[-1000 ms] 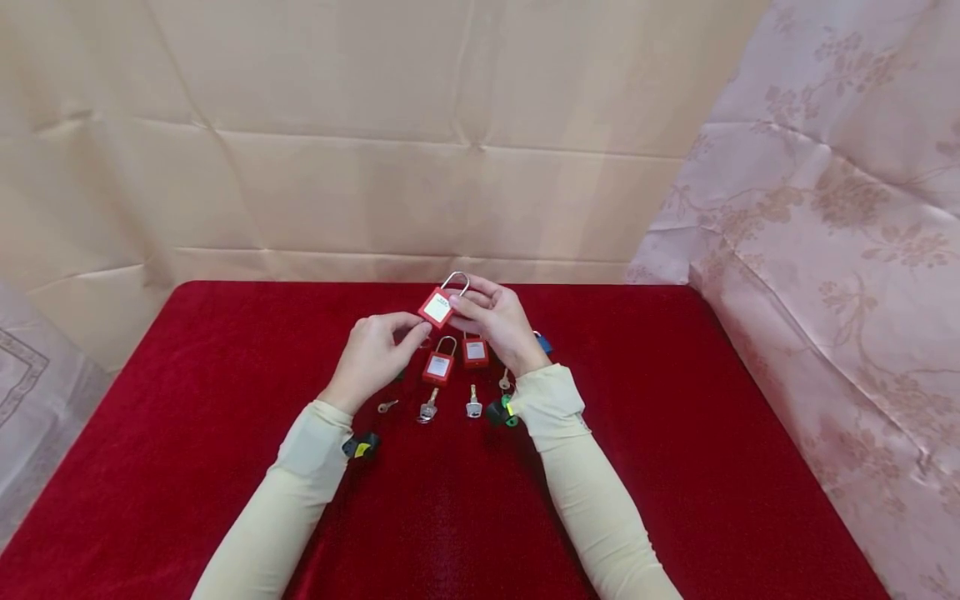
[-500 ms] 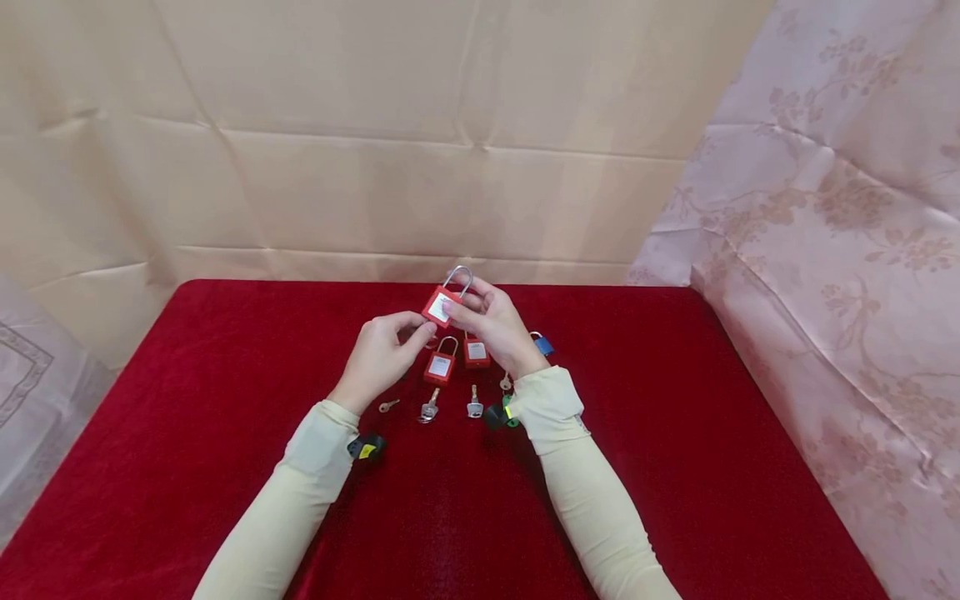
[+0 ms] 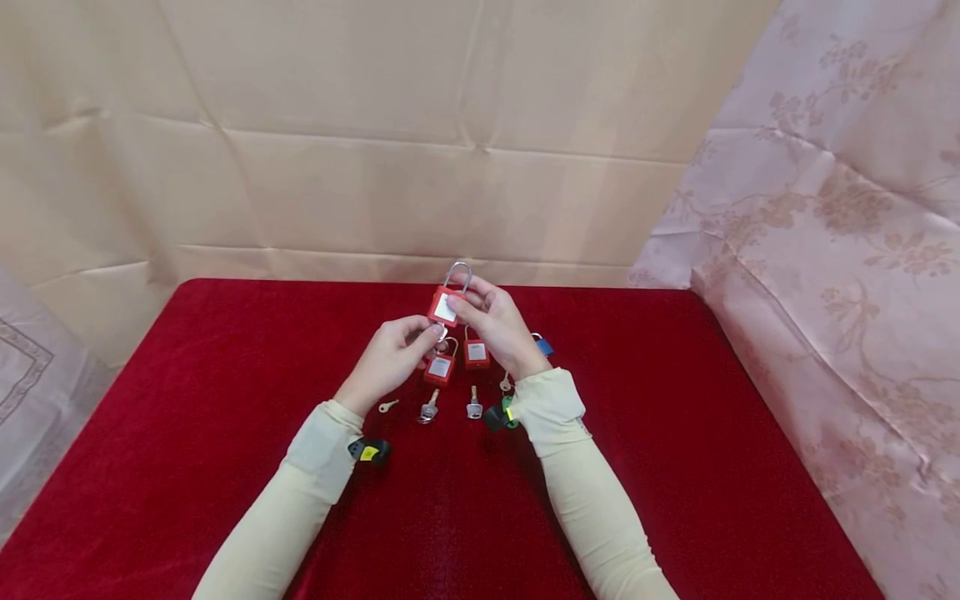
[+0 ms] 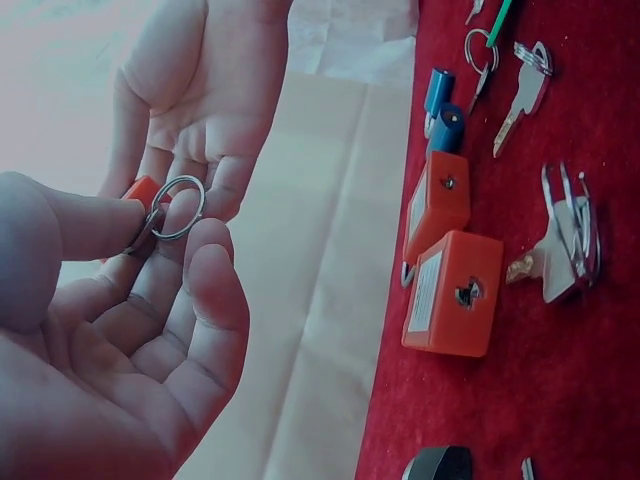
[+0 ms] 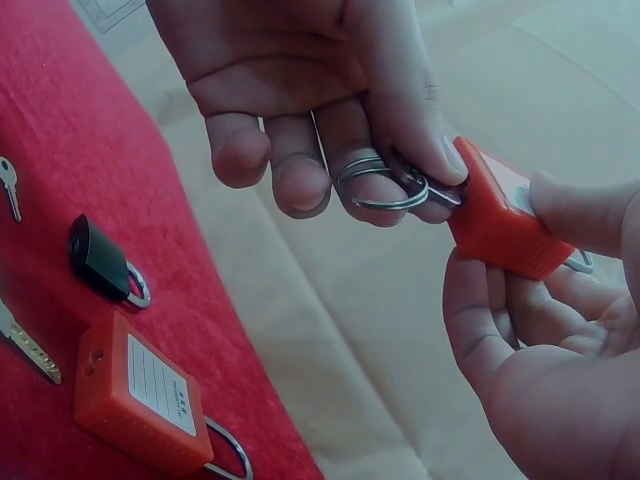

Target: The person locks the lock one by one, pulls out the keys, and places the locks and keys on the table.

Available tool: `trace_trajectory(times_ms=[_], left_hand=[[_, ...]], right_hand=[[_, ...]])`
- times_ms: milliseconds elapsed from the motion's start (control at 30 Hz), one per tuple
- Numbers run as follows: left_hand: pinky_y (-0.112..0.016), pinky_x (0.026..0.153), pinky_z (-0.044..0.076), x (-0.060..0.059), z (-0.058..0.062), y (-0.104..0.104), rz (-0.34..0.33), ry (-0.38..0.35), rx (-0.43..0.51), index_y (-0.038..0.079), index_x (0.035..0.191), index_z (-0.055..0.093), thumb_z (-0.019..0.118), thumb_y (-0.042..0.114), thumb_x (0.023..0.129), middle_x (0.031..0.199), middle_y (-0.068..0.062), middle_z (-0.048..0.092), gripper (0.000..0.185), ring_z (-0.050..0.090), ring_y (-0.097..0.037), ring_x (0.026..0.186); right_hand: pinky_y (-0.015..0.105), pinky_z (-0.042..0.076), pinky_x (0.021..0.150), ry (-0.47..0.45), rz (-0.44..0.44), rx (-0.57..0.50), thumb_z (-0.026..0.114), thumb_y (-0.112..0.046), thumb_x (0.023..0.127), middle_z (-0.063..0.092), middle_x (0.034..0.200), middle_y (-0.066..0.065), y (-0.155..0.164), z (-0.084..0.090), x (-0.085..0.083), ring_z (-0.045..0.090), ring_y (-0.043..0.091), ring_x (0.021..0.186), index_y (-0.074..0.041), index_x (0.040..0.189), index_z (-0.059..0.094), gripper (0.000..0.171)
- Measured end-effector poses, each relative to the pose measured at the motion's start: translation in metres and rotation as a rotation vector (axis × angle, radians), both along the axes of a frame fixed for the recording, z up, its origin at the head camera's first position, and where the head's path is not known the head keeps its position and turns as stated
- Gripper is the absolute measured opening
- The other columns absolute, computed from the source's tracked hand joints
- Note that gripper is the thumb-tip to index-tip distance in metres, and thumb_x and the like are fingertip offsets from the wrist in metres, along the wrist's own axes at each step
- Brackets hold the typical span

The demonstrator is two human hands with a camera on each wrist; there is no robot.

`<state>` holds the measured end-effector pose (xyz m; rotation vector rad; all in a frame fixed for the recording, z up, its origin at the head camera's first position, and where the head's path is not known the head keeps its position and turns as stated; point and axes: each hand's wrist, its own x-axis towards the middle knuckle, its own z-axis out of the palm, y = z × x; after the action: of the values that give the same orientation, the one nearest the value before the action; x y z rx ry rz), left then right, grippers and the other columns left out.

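Item: red padlock [image 3: 444, 306], white label on its face, silver shackle uppermost. It is being held above the far middle of the desk [image 3: 675, 433], pinched at its body between thumb and fingers of the right hand [image 3: 495, 325].

Item: key with split ring [image 5: 385, 185]. It is being pinched between thumb and forefinger of the left hand [image 3: 390, 358] and is being pressed to the underside of the held padlock; its blade is being hidden by the fingers and the lock body.

Items being left lying on the red cloth beneath the hands: two more red padlocks [image 3: 439, 367] [image 3: 476, 353] side by side, a blue padlock [image 3: 543, 345] beside the right wrist, and loose keys [image 3: 429, 408] in a row nearer the person.
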<state>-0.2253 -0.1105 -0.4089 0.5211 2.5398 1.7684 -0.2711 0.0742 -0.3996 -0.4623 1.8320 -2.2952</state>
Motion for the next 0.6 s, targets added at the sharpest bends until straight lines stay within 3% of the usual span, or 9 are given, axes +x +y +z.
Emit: trace_trajectory(times_ms=[133, 433, 600], left_hand=[[-0.032, 0.067, 0.054, 0.0009, 0.0002, 0.0010, 0.004, 0.004, -0.018, -0.003, 0.104, 0.069, 0.060, 0.021, 0.103, 0.087, -0.011, 0.070, 0.026, 0.064, -0.023, 0.073], [-0.026, 0.063, 0.047, 0.0042, -0.0023, 0.0098, 0.003, 0.041, -0.023, -0.001, 0.095, 0.072, 0.063, 0.020, 0.102, 0.083, -0.013, 0.073, 0.023, 0.066, -0.035, 0.077], [-0.026, 0.063, 0.047, 0.0047, -0.0047, 0.0096, -0.009, 0.001, 0.004, 0.004, 0.095, 0.073, 0.064, 0.024, 0.101, 0.082, -0.008, 0.073, 0.023, 0.065, -0.029, 0.076]], right_hand=[[0.025, 0.054, 0.082, -0.002, -0.004, 0.010, 0.060, 0.001, 0.099, 0.070, 0.107, 0.007, 0.0006, 0.0008, 0.0003, 0.066, 0.012, 0.093, 0.006, 0.142, 0.051, 0.043], [0.026, 0.053, 0.087, -0.010, 0.017, 0.093, 0.061, -0.006, 0.101, 0.070, 0.115, 0.016, 0.0083, 0.0019, 0.0012, 0.067, 0.014, 0.096, -0.001, 0.145, 0.051, 0.045], [0.028, 0.053, 0.089, -0.039, 0.041, 0.089, 0.059, -0.006, 0.102, 0.069, 0.114, 0.015, 0.0086, 0.0032, 0.0026, 0.066, 0.014, 0.096, -0.003, 0.149, 0.048, 0.048]])
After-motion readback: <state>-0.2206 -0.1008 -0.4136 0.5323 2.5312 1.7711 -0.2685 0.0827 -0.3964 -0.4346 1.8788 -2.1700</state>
